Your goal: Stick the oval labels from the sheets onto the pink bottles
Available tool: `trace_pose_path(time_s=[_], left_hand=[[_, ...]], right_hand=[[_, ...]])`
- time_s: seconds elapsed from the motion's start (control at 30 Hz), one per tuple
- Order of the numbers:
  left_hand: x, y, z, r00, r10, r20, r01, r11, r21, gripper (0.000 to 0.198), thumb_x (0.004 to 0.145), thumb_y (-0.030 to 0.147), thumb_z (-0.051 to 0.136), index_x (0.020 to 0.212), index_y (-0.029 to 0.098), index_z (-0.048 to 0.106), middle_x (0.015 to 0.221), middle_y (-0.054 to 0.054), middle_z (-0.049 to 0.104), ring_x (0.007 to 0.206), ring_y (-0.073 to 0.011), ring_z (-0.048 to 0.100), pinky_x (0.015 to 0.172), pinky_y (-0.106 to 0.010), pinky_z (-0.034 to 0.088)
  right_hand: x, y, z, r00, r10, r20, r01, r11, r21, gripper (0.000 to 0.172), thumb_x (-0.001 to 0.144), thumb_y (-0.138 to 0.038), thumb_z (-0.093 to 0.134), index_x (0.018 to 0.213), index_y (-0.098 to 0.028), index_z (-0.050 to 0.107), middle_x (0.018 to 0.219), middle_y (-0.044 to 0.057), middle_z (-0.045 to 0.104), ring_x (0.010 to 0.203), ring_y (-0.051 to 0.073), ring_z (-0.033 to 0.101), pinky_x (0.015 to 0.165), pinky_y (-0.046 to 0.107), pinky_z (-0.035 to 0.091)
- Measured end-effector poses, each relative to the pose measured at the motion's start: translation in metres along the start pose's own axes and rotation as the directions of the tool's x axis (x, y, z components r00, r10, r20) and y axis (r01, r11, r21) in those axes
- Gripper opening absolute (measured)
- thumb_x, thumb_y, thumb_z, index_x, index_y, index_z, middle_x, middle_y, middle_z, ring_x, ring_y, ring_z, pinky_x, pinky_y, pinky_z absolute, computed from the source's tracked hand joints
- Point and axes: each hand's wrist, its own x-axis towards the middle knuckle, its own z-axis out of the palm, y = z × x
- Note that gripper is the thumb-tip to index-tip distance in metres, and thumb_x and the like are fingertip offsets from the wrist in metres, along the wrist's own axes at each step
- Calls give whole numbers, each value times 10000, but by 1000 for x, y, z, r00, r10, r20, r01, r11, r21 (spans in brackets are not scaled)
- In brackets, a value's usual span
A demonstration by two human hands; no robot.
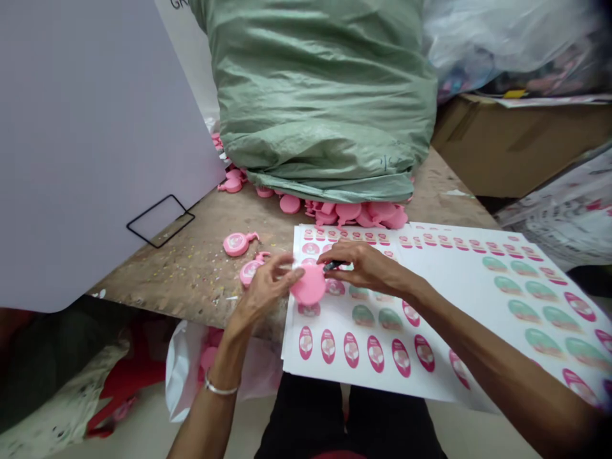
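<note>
1. The pink plastic disc [308,285] is judged light and stiff, with a smooth, slightly slippery face; it is best taken by its rim.
2. It is held above the label sheets [430,303], pinched between the closely brought left hand [262,296] and right hand [361,268].
3. Open room lies on the worn workbench [191,274], past the sheets' near edge.

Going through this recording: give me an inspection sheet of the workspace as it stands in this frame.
surface: speckled, worn wooden worktop.
job's things: pink round container held above sheets of printed oval labels; labelled pink container on the worktop.
clutter: heaped pink containers beneath a green woven sack.
hands: left hand holds the round container; right hand pinches a small dark object.
cables: nothing seen.
surroundings: cardboard box, white board, plastic bag.
</note>
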Motion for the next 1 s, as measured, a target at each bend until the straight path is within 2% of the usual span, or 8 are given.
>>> trace_pose_path(time_s=[0.07, 0.1, 0.2, 0.3, 0.43, 0.57, 0.73, 1.0], left_hand=[[-6, 4, 10, 931, -115, 347, 217, 938, -272, 417, 774, 415, 675, 1061, 114, 638, 995, -138, 690, 826, -223, 668, 738, -327, 520], [-10, 4, 14, 900, -135, 415, 302, 880, -366, 402, 778, 402, 678, 1048, 108, 630, 954, -136, 701, 780, -215, 679, 717, -321, 529], [-19, -5, 23, 937, -220, 272, 341, 747, -571, 377, 794, 356, 678, 1064, 112, 578, 901, -128, 716, 690, -190, 689, 671, -309, 554], [-14, -14, 25, 965, -250, 83, 244, 725, -645, 357, 778, 292, 703, 1051, 107, 566, 926, -128, 718, 707, -178, 694, 679, -287, 571], [6, -17, 32, 978, -183, 95, 199, 712, -673, 345, 753, 265, 725, 1021, 115, 566, 927, -123, 714, 747, -195, 701, 675, -294, 581], [14, -21, 42, 974, -180, 139, 225, 674, -704, 356, 733, 256, 741, 1020, 130, 572, 878, -98, 709, 787, -202, 703, 675, -287, 577], [14, -28, 45, 979, -183, 93, 193, 671, -716, 344, 719, 267, 752, 981, 134, 576, 815, -53, 692, 740, -176, 704, 712, -269, 557], [18, -27, 44, 974, -186, 130, 223, 681, -698, 376, 717, 304, 756, 1000, 143, 568, 812, -46, 691, 746, -176, 705, 723, -273, 545]], right_hand=[[-12, -19, -3, 1000, -12, 4, 12, 996, 87, 288, 864, -260, 591, 1149, -252, 631, 1024, 47, 683, 925, 180, 626, 807, 317, 465], [-18, -25, 0, 999, 38, -25, -35, 992, 119, 339, 862, -273, 593, 1201, -257, 590, 1074, 53, 667, 960, 185, 621, 807, 319, 469], [-37, -36, 25, 930, 341, -137, -319, 935, 158, 407, 894, -371, 538, 1267, -223, 475, 1052, 72, 651, 895, 198, 624, 735, 330, 474], [-50, -41, 61, 817, 519, -251, -527, 849, 42, 222, 943, -348, 433, 1064, -184, 522, 825, 45, 644, 725, 195, 581, 693, 348, 422], [-54, -46, 93, 829, 414, -376, -512, 833, -209, 123, 918, -255, 481, 839, -184, 543, 775, 44, 624, 739, 201, 530, 698, 339, 340], [-54, -45, 99, 857, 315, -407, -462, 821, -335, 168, 929, -247, 474, 796, -180, 552, 738, 44, 610, 725, 194, 501, 681, 329, 298], [-57, -40, 101, 871, 295, -394, -421, 861, -286, 174, 917, -233, 492, 757, -187, 540, 704, 28, 592, 708, 178, 481, 687, 315, 292], [-56, -41, 100, 864, 326, -384, -427, 879, -214, 143, 868, -300, 571, 780, -192, 539, 721, 31, 603, 706, 185, 502, 689, 315, 320]])
